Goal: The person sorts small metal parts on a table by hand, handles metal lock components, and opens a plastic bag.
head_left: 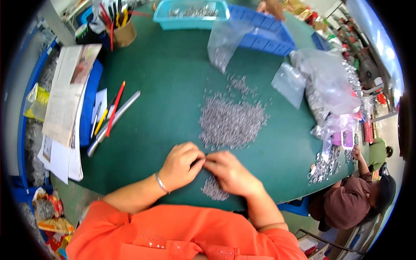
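My left hand (183,164), with a silver bracelet on its wrist, and my right hand (230,173) meet at the fingertips low over the green table (164,99). Both are closed in a pinch; anything between the fingers is too small or hidden to make out. Just beyond them spreads a large heap of tiny grey metal pieces (233,121), with a thin scatter at its far side. A smaller pile of similar grey pieces (214,189) lies on my side, beside the right hand and partly covered by it.
A teal tray (161,21) of metal pieces and a blue crate (264,45) stand at the far edge. Pens (115,108) and papers (65,95) lie left. Right are clear plastic bags (325,78), loose metal parts (326,167) and a seated person (349,199).
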The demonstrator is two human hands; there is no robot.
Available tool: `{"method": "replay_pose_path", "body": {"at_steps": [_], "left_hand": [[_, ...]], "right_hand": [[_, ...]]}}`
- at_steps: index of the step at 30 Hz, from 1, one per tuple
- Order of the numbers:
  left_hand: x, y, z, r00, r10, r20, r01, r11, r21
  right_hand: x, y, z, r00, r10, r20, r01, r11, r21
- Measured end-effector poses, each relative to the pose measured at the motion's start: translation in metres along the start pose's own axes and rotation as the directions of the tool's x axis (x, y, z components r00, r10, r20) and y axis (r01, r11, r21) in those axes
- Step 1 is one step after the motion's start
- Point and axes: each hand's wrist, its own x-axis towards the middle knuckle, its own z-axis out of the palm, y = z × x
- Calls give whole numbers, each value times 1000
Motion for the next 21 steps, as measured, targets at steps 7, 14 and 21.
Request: {"method": "replay_pose_path", "body": {"at_steps": [7, 14, 21], "left_hand": [[-7, 5, -2, 997, -79, -22, 77, 994, -83], [-4, 1, 1, 996, -85, -3, 84, 989, -123], [0, 1, -2, 994, -109, -16, 105, 985, -138]], "right_hand": [[-14, 2, 2, 981, -17, 195, -41, 956, 290], [-9, 11, -7, 940, 103, -326, -76, 992, 96], [10, 89, -76, 547, 376, -748, -323, 919, 225]]}}
